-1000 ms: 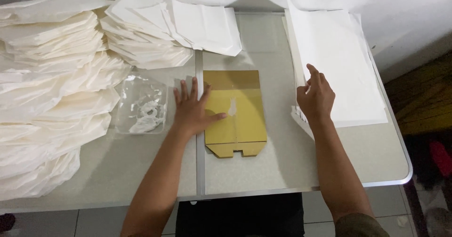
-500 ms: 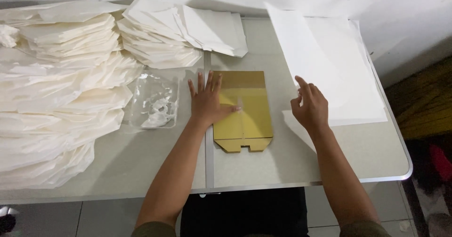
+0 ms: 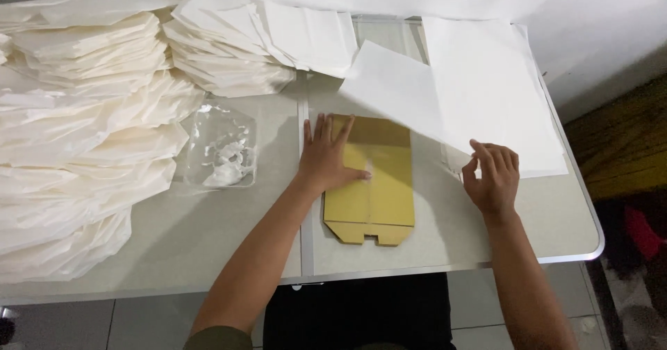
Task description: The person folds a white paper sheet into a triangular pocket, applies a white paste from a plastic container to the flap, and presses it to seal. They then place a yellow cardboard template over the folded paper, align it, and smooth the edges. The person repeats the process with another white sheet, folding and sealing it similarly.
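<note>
A flat yellow-brown cardboard piece [image 3: 379,197] lies on the grey table [image 3: 208,239] in front of me. My left hand [image 3: 328,157] rests flat on its left part, fingers spread. My right hand [image 3: 492,176] pinches the near edge of a large white paper sheet [image 3: 396,89], which is lifted off the white sheet stack [image 3: 500,86] at the right and hangs over the cardboard's far right corner.
Piles of folded white paper bags [image 3: 76,134] fill the left of the table, with more [image 3: 229,44] at the back. A crumpled clear plastic wrapper [image 3: 219,152] lies left of the cardboard. The table's right edge [image 3: 587,218] drops to a dark floor.
My right hand has pulled the top white sheet off the stack and drawn it leftward toward the cardboard. My left hand has stayed pressed on the cardboard.
</note>
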